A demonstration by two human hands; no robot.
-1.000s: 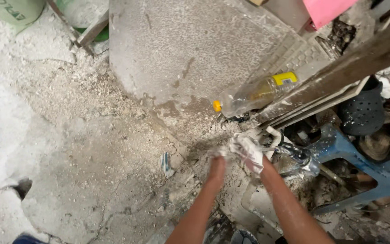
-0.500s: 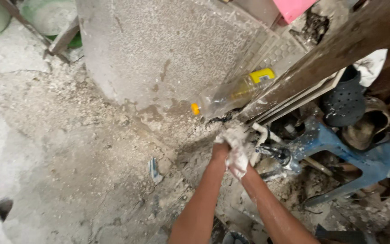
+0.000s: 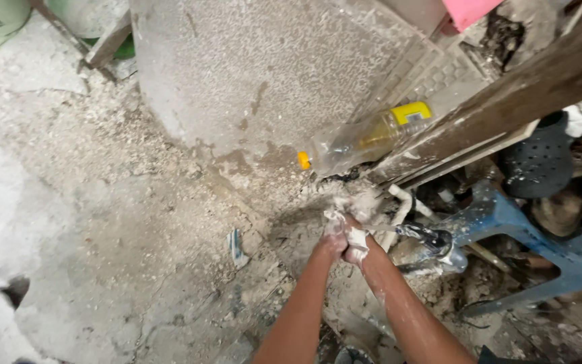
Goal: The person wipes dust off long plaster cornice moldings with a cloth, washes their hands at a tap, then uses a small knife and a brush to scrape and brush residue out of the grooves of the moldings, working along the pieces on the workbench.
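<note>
Hands pressed together, coated in white paste, low over wet floor.

Left hand (image 3: pixel 331 237) and right hand (image 3: pixel 358 244) are clasped palm to palm — holding nothing distinct — just beside a dark tap (image 3: pixel 432 239); a clear plastic bottle (image 3: pixel 362 138) lies beyond, against a concrete slab (image 3: pixel 257 74).

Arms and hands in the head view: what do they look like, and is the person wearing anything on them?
Both forearms are bare: no sleeves, gloves, watch or bands show. The left hand and right hand are smeared with white foam or paste in thick patches over the fingers. Pale streaks and specks of the same white stuff run down the right forearm. The left forearm looks mostly free of it.
</note>
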